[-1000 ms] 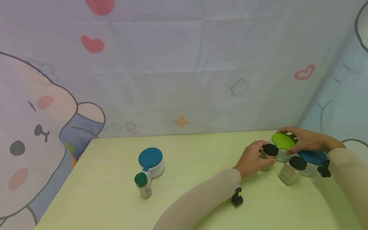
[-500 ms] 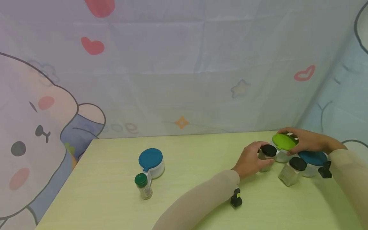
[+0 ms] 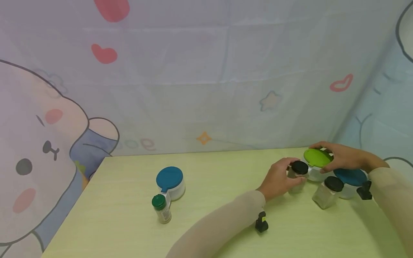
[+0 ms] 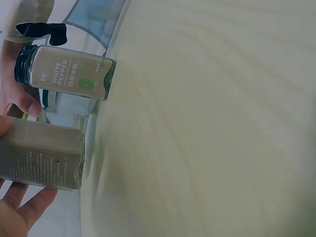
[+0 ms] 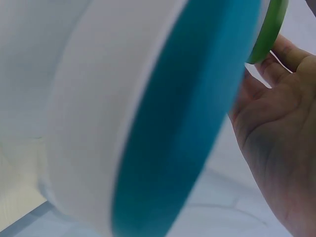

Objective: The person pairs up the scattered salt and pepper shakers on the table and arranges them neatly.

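On the right of the table, my left hand (image 3: 274, 182) grips a square glass spice jar (image 4: 42, 153) with a black lid, thumb on one side and fingers on the other. Its contents look greyish brown in the left wrist view. Just behind it, my right hand (image 3: 350, 157) holds a white round container with a green lid (image 3: 317, 158), thumb at the near side and fingers round the far side. In front of that stands a second black-lidded jar (image 3: 325, 195), labelled white pepper (image 4: 64, 73). A blue-lidded white container (image 3: 350, 178) sits below my right wrist.
Left of centre stand another blue-lidded white container (image 3: 170, 181) with a handle and a green-capped small shaker jar (image 3: 162, 209) in front of it. A printed cloth (image 3: 206, 82) hangs along the table's back edge, and another at the right.
My left hand has moved slightly left with the jar. The green-lidded container and my right hand have shifted a little left in the last half second. The other containers stay put.
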{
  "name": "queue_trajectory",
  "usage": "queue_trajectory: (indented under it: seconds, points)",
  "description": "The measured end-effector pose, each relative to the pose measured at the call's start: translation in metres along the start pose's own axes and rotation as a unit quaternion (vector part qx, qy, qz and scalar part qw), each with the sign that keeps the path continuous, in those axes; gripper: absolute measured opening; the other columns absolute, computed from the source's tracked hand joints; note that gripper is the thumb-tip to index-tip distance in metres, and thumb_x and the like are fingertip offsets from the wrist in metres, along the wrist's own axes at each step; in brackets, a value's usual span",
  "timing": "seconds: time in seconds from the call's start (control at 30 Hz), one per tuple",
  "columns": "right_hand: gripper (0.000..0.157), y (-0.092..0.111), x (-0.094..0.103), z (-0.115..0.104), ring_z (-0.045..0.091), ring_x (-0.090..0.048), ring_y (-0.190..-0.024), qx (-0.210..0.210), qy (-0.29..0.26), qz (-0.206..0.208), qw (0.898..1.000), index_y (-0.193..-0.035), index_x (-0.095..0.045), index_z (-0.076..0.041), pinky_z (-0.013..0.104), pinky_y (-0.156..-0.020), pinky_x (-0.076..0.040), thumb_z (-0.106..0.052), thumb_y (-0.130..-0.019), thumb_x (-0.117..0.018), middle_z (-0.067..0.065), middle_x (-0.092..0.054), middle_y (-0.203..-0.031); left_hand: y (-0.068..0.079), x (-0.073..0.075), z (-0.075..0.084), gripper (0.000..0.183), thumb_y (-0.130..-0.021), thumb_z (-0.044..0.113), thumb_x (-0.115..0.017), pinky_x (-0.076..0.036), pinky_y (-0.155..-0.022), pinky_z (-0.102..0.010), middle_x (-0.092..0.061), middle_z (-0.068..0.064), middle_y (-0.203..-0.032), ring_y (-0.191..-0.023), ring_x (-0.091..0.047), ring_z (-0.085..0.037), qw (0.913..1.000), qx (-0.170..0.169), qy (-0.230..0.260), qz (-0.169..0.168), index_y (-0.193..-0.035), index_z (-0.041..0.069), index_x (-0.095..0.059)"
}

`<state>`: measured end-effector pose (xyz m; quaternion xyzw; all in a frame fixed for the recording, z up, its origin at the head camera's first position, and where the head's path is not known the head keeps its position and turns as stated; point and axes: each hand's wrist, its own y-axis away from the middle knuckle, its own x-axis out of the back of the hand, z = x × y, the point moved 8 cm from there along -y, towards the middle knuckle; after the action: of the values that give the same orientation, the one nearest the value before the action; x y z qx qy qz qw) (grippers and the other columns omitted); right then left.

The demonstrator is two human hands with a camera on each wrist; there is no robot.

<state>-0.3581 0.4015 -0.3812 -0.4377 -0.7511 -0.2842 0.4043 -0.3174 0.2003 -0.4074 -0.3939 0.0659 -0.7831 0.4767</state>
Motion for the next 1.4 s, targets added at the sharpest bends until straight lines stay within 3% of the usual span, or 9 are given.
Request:
queue_trajectory:
  seconds: [0.17, 0.47, 0.8, 1.4]
  points:
    - [0.084, -0.001, -0.001, -0.003, 0.028, -0.055, -0.110, 0.001, 0.003, 0.000, 1.000, -0.150, -0.042, -0.010, 0.029, -0.076, -0.053, -0.027, -0.081, -0.087, 0.018, -0.050, -0.138, 0.002, 0.007, -0.001, 0.051, -0.091, 0.024, -0.079, -0.049, -0.090, -0.011, -0.065, 0.005, -0.126, -0.106, -0.058, 0.004, 1.0000, 0.003, -0.007, 0.001, -0.137, 0.014, -0.058]
    - [0.080, -0.004, 0.002, -0.013, 0.016, -0.057, -0.102, -0.001, 0.012, 0.000, 1.000, -0.146, -0.046, -0.011, 0.028, -0.076, -0.054, -0.028, -0.080, -0.088, 0.011, -0.056, -0.132, 0.005, 0.021, 0.000, 0.053, -0.090, 0.021, -0.080, -0.050, -0.090, -0.012, -0.066, 0.001, -0.126, -0.107, -0.059, 0.001, 0.9994, -0.014, -0.031, 0.007, -0.137, 0.012, -0.059]
    - [0.078, -0.008, 0.004, -0.030, 0.020, -0.057, -0.105, 0.005, 0.015, -0.007, 1.000, -0.144, -0.048, -0.013, 0.028, -0.077, -0.054, -0.029, -0.079, -0.088, 0.007, -0.057, -0.129, 0.010, 0.037, 0.002, 0.052, -0.088, 0.019, -0.081, -0.050, -0.091, -0.012, -0.066, 0.000, -0.126, -0.108, -0.059, 0.000, 0.9991, -0.024, -0.031, 0.014, -0.135, 0.010, -0.060]
    - [0.073, -0.017, 0.000, -0.070, 0.014, -0.056, -0.101, 0.072, 0.025, -0.014, 0.997, -0.138, -0.052, -0.018, 0.027, -0.080, -0.053, -0.030, -0.077, -0.090, 0.000, -0.057, -0.125, 0.029, 0.059, 0.002, 0.052, -0.087, 0.018, -0.083, -0.047, -0.089, -0.007, -0.067, -0.001, -0.126, -0.109, -0.060, -0.001, 0.9993, -0.021, -0.025, 0.018, -0.133, 0.009, -0.061]
